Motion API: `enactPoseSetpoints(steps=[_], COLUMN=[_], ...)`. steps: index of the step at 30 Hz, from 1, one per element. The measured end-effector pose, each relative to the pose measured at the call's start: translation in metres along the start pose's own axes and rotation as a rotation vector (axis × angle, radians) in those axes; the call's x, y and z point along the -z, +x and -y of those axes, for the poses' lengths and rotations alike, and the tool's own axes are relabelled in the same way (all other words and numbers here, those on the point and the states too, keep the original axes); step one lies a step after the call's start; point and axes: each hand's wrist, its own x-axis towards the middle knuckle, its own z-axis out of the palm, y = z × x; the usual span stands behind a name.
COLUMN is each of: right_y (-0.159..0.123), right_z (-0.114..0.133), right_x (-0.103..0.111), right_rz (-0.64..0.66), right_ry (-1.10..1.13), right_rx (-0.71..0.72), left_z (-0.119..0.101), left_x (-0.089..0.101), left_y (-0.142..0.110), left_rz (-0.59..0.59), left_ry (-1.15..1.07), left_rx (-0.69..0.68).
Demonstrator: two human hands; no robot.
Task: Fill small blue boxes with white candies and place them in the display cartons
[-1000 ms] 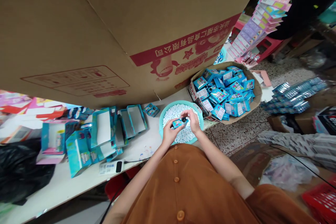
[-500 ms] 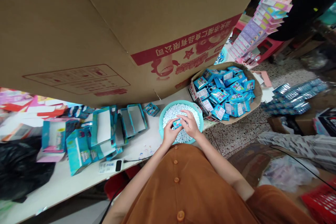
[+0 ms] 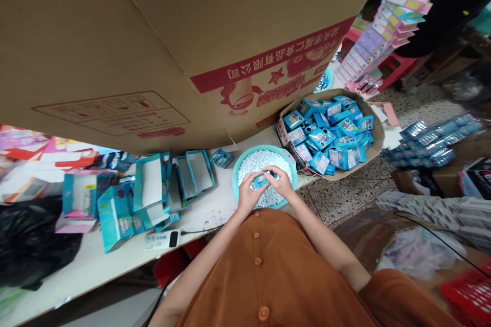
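Observation:
A small blue printed box (image 3: 260, 181) is between my hands, over a turquoise basin (image 3: 236, 184) filled with small pale blue and white pellets (image 3: 264, 159). My left hand (image 3: 248, 193) grips the box from its left side, fingers closed round it. At its right end, my right hand (image 3: 281, 184) has its thumb and fingers pinched on the box. The fingers partly cover the box, so I cannot tell whether its end flap is folded in.
Right of the basin, a cut-down carton (image 3: 378, 138) holds many blue boxes. Open blue display trays (image 3: 149, 184), a flat blue box (image 3: 221, 158) and a white device (image 3: 161, 240) lie on the white table (image 3: 95, 271) at left. A large cardboard box (image 3: 153, 51) rises behind.
My right hand's fingers have come down from above the box and closed on its right end. The box has turned slightly and shows more of its front.

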Motion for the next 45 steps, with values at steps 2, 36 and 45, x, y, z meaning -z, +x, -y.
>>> enactPoseSetpoints(steps=[2, 36, 45], right_y=[-0.002, 0.083, 0.061], right_z=[0.0, -0.131, -0.128], right_x=[0.001, 0.005, -0.002], right_rz=[0.033, 0.464, 0.595], right_ry=[0.084, -0.86, -0.687], right_rx=[-0.042, -0.001, -0.435], left_z=[0.002, 0.016, 0.017], left_x=[0.0, 0.022, 0.018], left_y=[-0.001, -0.034, -0.031], left_rz=[-0.006, -0.277, -0.259], left_ry=[-0.006, 0.055, 0.039], left_rx=[0.02, 0.358, 0.335])
